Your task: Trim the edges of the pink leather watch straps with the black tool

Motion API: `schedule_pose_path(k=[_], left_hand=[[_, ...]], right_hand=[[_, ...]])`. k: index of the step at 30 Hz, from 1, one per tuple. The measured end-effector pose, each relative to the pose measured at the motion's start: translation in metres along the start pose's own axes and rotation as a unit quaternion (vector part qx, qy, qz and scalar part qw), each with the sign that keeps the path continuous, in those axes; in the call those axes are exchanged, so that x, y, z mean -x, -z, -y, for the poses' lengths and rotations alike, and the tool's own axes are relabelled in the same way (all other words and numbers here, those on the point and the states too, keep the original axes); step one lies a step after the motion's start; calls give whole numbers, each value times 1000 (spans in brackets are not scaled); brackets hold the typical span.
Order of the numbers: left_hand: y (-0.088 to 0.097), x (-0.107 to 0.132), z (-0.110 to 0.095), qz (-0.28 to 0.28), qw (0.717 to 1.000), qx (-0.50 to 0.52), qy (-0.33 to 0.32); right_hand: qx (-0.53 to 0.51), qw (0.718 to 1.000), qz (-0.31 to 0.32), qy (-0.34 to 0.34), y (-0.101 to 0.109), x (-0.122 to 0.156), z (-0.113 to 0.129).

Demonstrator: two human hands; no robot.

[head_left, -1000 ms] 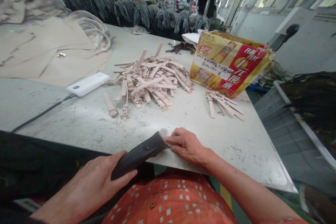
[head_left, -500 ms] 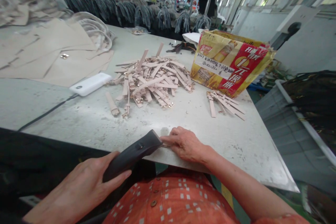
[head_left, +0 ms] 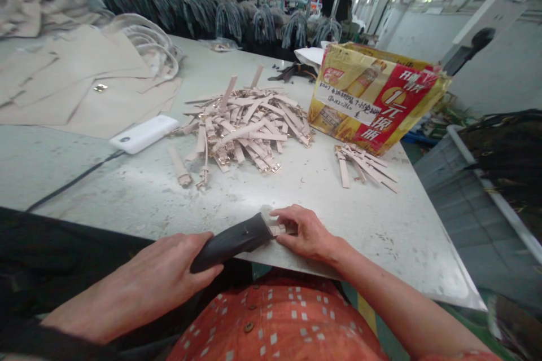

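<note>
My left hand [head_left: 163, 282] is wrapped round the handle of a black hand tool [head_left: 232, 241] at the near edge of the grey table [head_left: 330, 203]. The tool's tip meets a small beige strap piece [head_left: 283, 229] lying at the table edge. My right hand [head_left: 307, 232] presses that piece down with its fingertips pinched on it. A heap of beige straps with gold buckles [head_left: 248, 127] lies in the middle of the table, beyond both hands.
A smaller bunch of beige strips [head_left: 366, 164] lies at the right beside a red and yellow carton [head_left: 376, 98]. A white power bank [head_left: 143, 133] with a black cable sits at the left. Beige sheets [head_left: 84, 84] cover the far left. A grey crate [head_left: 470, 192] stands right of the table.
The tool's tip dipped away from the strap piece and came back onto it. My right hand's fingers shifted slightly on the piece.
</note>
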State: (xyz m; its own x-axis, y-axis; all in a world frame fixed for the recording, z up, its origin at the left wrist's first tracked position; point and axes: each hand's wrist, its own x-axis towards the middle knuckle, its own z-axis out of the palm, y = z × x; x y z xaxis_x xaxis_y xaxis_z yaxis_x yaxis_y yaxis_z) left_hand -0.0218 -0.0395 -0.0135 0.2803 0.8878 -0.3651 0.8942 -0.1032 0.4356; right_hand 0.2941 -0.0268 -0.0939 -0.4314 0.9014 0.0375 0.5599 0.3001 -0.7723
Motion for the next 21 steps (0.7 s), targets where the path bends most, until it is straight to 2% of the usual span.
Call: schedule_pose_path(k=[3, 7, 11, 15, 21], left_hand=[[2, -1, -20, 39, 999, -31, -6], [2, -5, -38, 44, 997, -55, -3], [6, -5, -25, 34, 998, -51, -9], [15, 1, -12, 57, 996, -61, 11], [17, 1, -29, 76, 991, -113, 5]], right_hand=[[2, 1000, 3, 8, 1, -2, -3], [-11, 1000, 16, 22, 6, -3, -7], [-20, 999, 19, 21, 9, -2, -8], [-20, 999, 27, 29, 9, -2, -7], [-10, 997, 51, 51, 11, -2, -8]])
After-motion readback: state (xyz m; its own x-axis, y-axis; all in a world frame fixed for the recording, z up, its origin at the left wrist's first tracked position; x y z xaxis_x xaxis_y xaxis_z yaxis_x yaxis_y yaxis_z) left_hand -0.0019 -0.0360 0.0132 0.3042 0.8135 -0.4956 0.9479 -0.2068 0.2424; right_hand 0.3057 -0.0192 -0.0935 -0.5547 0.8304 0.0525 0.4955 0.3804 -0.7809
